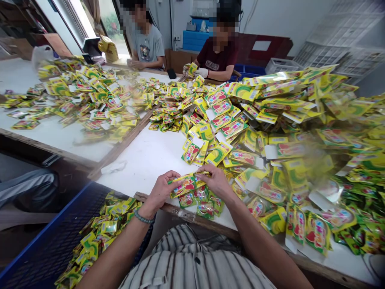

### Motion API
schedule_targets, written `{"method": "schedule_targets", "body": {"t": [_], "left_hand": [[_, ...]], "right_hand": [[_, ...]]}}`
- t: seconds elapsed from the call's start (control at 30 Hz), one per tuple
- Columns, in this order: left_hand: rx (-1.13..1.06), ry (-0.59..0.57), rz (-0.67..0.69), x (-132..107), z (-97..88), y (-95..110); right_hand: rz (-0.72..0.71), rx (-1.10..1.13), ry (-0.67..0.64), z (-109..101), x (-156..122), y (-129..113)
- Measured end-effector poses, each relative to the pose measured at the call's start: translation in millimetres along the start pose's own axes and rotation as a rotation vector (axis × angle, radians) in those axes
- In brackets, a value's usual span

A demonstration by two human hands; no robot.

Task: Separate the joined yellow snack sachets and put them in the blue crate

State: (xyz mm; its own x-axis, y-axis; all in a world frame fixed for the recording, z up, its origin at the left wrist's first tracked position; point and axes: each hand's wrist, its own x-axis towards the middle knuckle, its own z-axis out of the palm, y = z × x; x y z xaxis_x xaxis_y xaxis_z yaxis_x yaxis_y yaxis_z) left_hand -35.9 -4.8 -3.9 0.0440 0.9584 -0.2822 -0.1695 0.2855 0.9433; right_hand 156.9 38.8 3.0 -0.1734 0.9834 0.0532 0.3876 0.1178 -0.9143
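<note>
My left hand is closed around the left end of a small yellow-and-green printed carton with red fruit pictures, just above the near edge of the table. My right hand pinches a yellow packet at the carton's right end; its fingers partly cover that packet. Several small green-and-yellow sachets lie on the table right below both hands. Close beyond my hands are loose flat cartons, some with white flaps sticking out.
A large heap of cartons fills the table's right side; another pile covers the left table. A wooden strip divides the white surface. A blue crate with packets stands at lower left. Two people sit across; one wears gloves.
</note>
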Motion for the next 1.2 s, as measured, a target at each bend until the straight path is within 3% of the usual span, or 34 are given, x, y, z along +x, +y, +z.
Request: {"method": "schedule_targets", "body": {"t": [0.23,0.37,0.53,0.63,0.73,0.8,0.93,1.2], "left_hand": [[-0.107,0.008,-0.118,-2.8,1.3,-0.1],[-0.164,0.062,-0.096,-3.3,2.1,-1.5],[-0.158,0.061,-0.084,-2.0,-0.4,0.8],[-0.082,0.022,-0.066,-2.3,-4.1,5.2],[-0.05,0.012,-0.124,-2.8,-6.9,9.5],[-0.081,0.013,-0.18,-2.6,-7.4,11.1],[-0.131,0.026,-0.216,-1.4,-5.0,9.9],[-0.17,0.002,-0.23,-4.2,3.6,2.7]], "right_hand": [[0.085,0.18,0.013,3.1,-6.6,-11.3],[0.047,0.159,0.059,2.9,-12.0,-16.0],[0.063,0.176,-0.025,8.4,-14.4,-17.0],[0.004,0.092,-0.049,7.4,-15.1,-18.4],[-0.059,0.01,-0.182,2.1,-16.0,-21.7],[-0.02,0.088,-0.24,-1.2,-16.4,-23.7],[0.066,0.257,-0.206,2.0,-18.9,-26.1],[0.048,0.197,-0.302,24.6,-24.4,-24.1]]}}
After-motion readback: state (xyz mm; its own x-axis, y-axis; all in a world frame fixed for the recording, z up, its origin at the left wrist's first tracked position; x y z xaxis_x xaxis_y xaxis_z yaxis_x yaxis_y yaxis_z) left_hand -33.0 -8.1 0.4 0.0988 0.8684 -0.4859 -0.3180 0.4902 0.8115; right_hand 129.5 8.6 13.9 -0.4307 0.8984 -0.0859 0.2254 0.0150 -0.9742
